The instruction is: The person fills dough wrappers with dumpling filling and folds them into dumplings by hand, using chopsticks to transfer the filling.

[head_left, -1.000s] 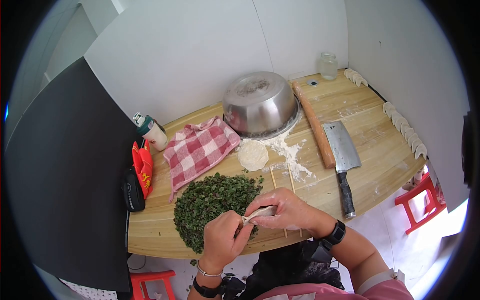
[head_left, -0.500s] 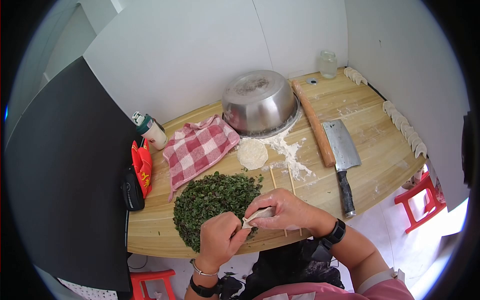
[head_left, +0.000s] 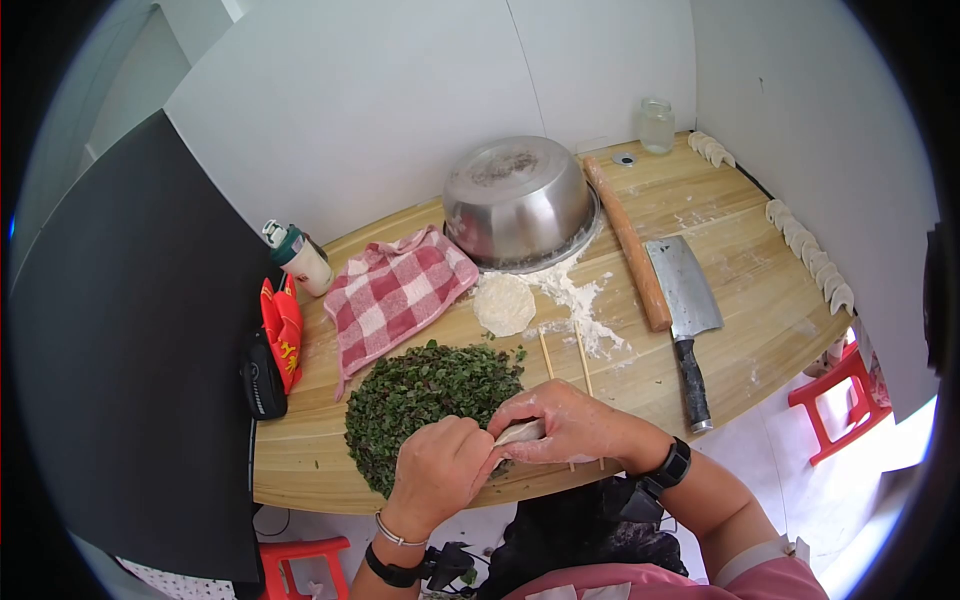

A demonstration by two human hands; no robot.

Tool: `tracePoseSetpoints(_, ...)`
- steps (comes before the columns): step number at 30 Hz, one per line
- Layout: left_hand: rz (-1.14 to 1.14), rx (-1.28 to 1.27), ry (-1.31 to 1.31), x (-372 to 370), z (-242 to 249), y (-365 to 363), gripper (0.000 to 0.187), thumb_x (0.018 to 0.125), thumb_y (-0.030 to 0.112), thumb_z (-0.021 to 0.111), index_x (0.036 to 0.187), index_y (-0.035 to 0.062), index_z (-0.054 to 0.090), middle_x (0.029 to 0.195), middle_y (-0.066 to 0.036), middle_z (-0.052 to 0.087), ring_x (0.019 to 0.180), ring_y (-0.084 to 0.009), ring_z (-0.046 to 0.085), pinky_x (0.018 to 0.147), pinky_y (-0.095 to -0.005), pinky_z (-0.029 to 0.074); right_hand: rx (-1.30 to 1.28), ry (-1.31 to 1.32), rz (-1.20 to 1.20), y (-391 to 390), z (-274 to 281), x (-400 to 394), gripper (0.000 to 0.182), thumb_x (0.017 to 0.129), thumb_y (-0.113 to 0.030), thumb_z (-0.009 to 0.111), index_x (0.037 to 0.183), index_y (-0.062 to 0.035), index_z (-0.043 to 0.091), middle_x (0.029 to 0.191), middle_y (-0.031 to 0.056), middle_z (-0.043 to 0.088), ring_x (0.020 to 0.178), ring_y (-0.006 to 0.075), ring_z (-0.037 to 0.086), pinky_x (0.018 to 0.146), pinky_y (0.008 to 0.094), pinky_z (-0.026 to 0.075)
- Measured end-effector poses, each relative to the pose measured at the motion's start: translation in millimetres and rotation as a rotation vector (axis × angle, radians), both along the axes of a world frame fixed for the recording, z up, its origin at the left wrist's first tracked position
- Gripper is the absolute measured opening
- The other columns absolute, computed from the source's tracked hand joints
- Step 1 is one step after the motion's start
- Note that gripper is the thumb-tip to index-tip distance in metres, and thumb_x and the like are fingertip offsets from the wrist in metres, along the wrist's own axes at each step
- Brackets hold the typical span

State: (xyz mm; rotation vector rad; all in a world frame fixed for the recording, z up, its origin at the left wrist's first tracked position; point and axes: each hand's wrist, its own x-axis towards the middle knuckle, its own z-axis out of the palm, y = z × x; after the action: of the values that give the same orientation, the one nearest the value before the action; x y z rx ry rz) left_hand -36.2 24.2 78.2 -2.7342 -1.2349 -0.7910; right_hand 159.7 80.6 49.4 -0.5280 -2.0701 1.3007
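A pale, folded dumpling (head_left: 522, 433) is held between my two hands above the table's near edge. My right hand (head_left: 565, 425) wraps round its body, and my left hand (head_left: 445, 462) pinches its left end, where the fingertips are partly hidden. Just beyond and left of the hands lies a heap of chopped green leaves (head_left: 420, 400). A round dough wrapper (head_left: 504, 305) rests flat past the heap. Two chopsticks (head_left: 584, 362) lie on the wood, running partly beneath my right hand.
An upturned metal basin (head_left: 518, 205) stands at the back by spilled flour (head_left: 585, 315). A rolling pin (head_left: 628, 245) and a cleaver (head_left: 685, 290) lie to the right. Rows of dumplings (head_left: 810, 255) line the right edge. A checked cloth (head_left: 400, 295), bottle (head_left: 298, 260) and jar (head_left: 657, 127) are also here.
My left hand has turned and closed in toward my right hand, covering more of the dumpling's left end. My right hand has barely moved and keeps its hold.
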Motion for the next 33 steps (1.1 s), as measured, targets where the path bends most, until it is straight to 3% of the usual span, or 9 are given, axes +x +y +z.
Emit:
tracePoseSetpoints(6, -0.001, 0.011, -0.089, -4.5, -7.2, 0.0, 0.018, 0.079, 0.011, 0.063, 0.07, 0.0049, 0.049, 0.066, -0.012, 0.047, 0.06, -0.0311, 0.05, 0.052, -0.0401, 0.039, -0.062, 0.036, -0.008, -1.8, 1.3, -0.3, 0.028, 0.079, -0.023, 0.069, 0.099, -0.0024, 0.065, 0.081, 0.0124, 0.065, 0.074, 0.025, 0.064, 0.07, 0.0325, 0.05)
tracePoseSetpoints(9, -0.015, 0.041, -0.186, -3.2, -9.4, 0.6, 0.019, 0.077, 0.008, 0.063, 0.068, 0.0045, 0.048, 0.063, -0.012, 0.046, 0.057, -0.0311, 0.049, 0.05, -0.04, 0.037, -0.067, 0.092, -0.005, -2.5, 2.3, 0.2, 0.026, 0.081, -0.022, 0.07, 0.099, -0.0032, 0.065, 0.078, 0.0093, 0.065, 0.066, 0.0182, 0.062, 0.063, 0.03, 0.05)
tracePoseSetpoints(11, -0.03, 0.001, -0.292, -2.5, -12.5, -0.7, 0.022, 0.075, 0.01, 0.066, 0.065, 0.0053, 0.047, 0.059, -0.011, 0.044, 0.051, -0.0304, 0.045, 0.047, -0.0385, 0.035, -0.454, -0.029, 0.047, -4.8, 15.5, 5.7, 0.023, 0.084, -0.022, 0.069, 0.097, -0.0034, 0.065, 0.075, 0.0058, 0.063, 0.058, 0.0108, 0.059, 0.053, 0.0261, 0.048)
tracePoseSetpoints(14, -0.061, -0.201, -0.3, -10.0, -4.9, -5.2, 0.032, 0.076, 0.021, 0.072, 0.062, 0.0063, 0.047, 0.057, -0.009, 0.045, 0.051, -0.0292, 0.047, 0.047, -0.0379, 0.037, -0.467, -0.051, 0.075, -2.2, 12.6, 5.9, 0.02, 0.085, -0.017, 0.07, 0.099, -0.0027, 0.064, 0.075, -0.0019, 0.062, 0.065, 0.0058, 0.058, 0.059, 0.0232, 0.047)
tracePoseSetpoints(17, -0.046, -0.185, -0.286, -3.1, 2.9, -1.6, 0.034, 0.075, 0.025, 0.073, 0.061, 0.0068, 0.047, 0.057, -0.009, 0.044, 0.05, -0.0292, 0.046, 0.047, -0.0369, 0.037, -0.302, -0.018, 0.082, -2.1, 0.6, 2.1, 0.02, 0.084, -0.02, 0.068, 0.095, -0.0027, 0.065, 0.068, 0.0032, 0.061, 0.054, 0.0078, 0.055, 0.049, 0.024, 0.044)
tracePoseSetpoints(26, -0.055, -0.142, -0.238, 0.9, -9.9, 4.2, 0.023, 0.08, 0.01, 0.065, 0.065, 0.0044, 0.048, 0.059, -0.011, 0.046, 0.053, -0.031, 0.049, 0.048, -0.0383, 0.038, -0.096, 0.015, 0.044, 1.0, -8.9, -0.9, 0.028, 0.082, -0.019, 0.069, 0.101, -0.0003, 0.064, 0.073, 0.0058, 0.063, 0.059, 0.0092, 0.057, 0.055, 0.0247, 0.047)
tracePoseSetpoints(30, 0.032, -0.136, -0.302, 4.5, -11.5, -1.5, 0.023, 0.081, 0.008, 0.063, 0.065, 0.0034, 0.048, 0.058, -0.012, 0.044, 0.051, -0.0316, 0.047, 0.047, -0.0395, 0.036, -0.413, -0.028, 0.066, -2.6, 1.8, 2.9, 0.031, 0.084, -0.02, 0.068, 0.106, 0.001, 0.062, 0.077, 0.0063, 0.065, 0.062, 0.0099, 0.059, 0.056, 0.0241, 0.048)
tracePoseSetpoints(32, 0.063, -0.092, -0.403, 7.5, -17.2, -2.3, 0.028, 0.083, 0.009, 0.062, 0.063, 0.0028, 0.045, 0.056, -0.01, 0.04, 0.047, -0.0302, 0.041, 0.046, -0.0388, 0.033, -0.183, 0.25, 0.028, 2.3, -21.3, -4.8, 0.024, 0.088, -0.019, 0.067, 0.104, -0.0011, 0.061, 0.079, 0.0025, 0.065, 0.062, 0.0064, 0.058, 0.055, 0.0209, 0.046)
tracePoseSetpoints(33, 0.061, -0.092, -0.402, 4.5, -21.4, -1.9, 0.028, 0.083, 0.009, 0.062, 0.063, 0.0028, 0.045, 0.056, -0.01, 0.04, 0.047, -0.0302, 0.041, 0.046, -0.0388, 0.033, -0.183, 0.251, 0.027, 1.4, -14.6, -2.1, 0.024, 0.088, -0.019, 0.067, 0.104, -0.0011, 0.061, 0.079, 0.0025, 0.065, 0.062, 0.0064, 0.058, 0.055, 0.0209, 0.046)
